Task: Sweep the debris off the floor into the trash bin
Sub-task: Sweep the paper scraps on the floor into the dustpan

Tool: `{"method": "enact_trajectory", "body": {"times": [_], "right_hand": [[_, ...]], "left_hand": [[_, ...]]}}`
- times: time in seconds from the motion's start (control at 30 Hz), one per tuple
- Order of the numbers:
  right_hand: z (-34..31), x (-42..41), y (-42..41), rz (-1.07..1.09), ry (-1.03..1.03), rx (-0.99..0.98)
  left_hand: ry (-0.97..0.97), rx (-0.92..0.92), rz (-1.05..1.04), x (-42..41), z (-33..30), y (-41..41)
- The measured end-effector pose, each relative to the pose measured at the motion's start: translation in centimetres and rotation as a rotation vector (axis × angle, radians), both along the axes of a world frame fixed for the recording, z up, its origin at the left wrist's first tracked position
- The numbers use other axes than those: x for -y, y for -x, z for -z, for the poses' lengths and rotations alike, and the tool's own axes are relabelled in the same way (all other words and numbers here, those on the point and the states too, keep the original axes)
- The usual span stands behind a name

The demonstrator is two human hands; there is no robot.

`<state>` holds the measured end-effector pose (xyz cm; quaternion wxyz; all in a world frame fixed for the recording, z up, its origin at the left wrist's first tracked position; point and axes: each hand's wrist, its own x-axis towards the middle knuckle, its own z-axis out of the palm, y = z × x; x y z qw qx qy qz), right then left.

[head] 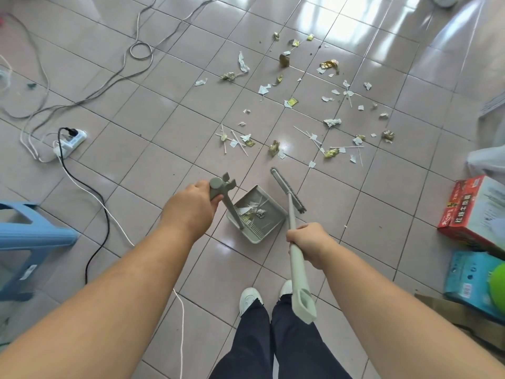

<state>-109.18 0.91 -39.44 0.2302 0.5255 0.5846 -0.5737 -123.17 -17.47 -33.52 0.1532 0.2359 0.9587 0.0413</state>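
The left hand (191, 206) is wrapped around the top of the dustpan handle (228, 199), fingers curled tight on the grey-green grip. The handle slants down to the dustpan (269, 233), which sits on the tiled floor (153, 170) just ahead of the person's white shoes (250, 298). A few scraps of paper and wrapper already lie inside the pan, near its toothed edge.

The right hand (310, 244) is clamped on the pale green broom handle (296, 261) about halfway along it. The shaft runs forward from the hand to the broom head (287, 192), which sits on the tiles just beside the dustpan at about two o'clock from it, angled along the pan's right edge.

Farther out, from roughly twelve to two o'clock of the dustpan, the debris (300, 105) is spread across several tiles: torn white paper, crumpled gold foil wrappers and thin white sticks, well apart from the pan.

At ten o'clock a white power strip (72, 140) lies on the floor with a black plug in it, and white and grey cables (103, 86) trail away from it. A blue plastic stool (30, 242) stands at nine o'clock. At three o'clock a red cardboard box (470, 212) and a blue package (470, 277) rest against the right side of the room.
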Motion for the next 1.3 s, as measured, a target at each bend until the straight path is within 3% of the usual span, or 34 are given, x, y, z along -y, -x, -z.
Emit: {"method": "enact_trajectory", "body": {"times": [0.5, 0.87, 1.3], "right_hand": [[-0.5, -1.7, 12.2, -0.135, -0.093, 0.017], [-0.4, -4.7, 24.1, 0.026, -0.029, 0.029], [1.8, -5.0, 30.5, 0.111, 0.001, 0.025]], "left_hand": [[0.017, -0.051, -0.155, -1.2, 0.1, 10.1], [0.038, -0.066, -0.158, -3.8, 0.4, 19.0], [0.114, -0.122, -0.258, 1.1, -0.7, 24.2]]}}
